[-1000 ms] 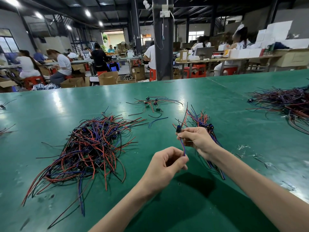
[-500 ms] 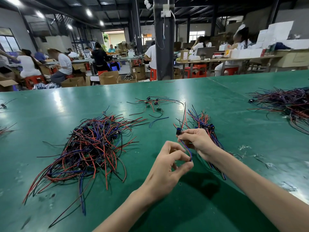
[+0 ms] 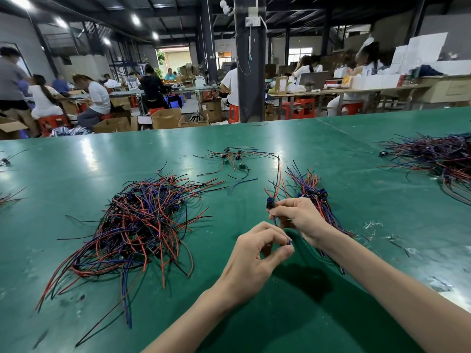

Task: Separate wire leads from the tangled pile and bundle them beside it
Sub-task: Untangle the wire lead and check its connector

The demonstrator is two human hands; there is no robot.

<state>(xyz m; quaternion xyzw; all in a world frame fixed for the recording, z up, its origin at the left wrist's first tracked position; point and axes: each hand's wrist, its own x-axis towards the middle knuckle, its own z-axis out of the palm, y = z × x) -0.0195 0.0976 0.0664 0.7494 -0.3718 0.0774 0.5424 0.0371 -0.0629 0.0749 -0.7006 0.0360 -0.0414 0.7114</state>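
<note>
A tangled pile (image 3: 142, 222) of red, blue and black wire leads lies left of centre on the green table (image 3: 318, 159). To its right lies a straighter bundle (image 3: 312, 192) of sorted leads. My right hand (image 3: 299, 217) grips one wire lead (image 3: 270, 203) at its dark connector, in front of the bundle; its red and black wires stand up from the connector. The lead's blue wire runs down to my left hand (image 3: 257, 256), which pinches its end between thumb and fingers.
A few loose leads (image 3: 233, 159) lie farther back at centre. Another large heap of wires (image 3: 438, 159) fills the right edge. Small wire scraps (image 3: 387, 235) dot the table at right. Seated people and work benches lie beyond the table's far edge.
My left hand has slid down and right along the blue wire to its end. My right hand keeps hold of the connector in nearly the same place.
</note>
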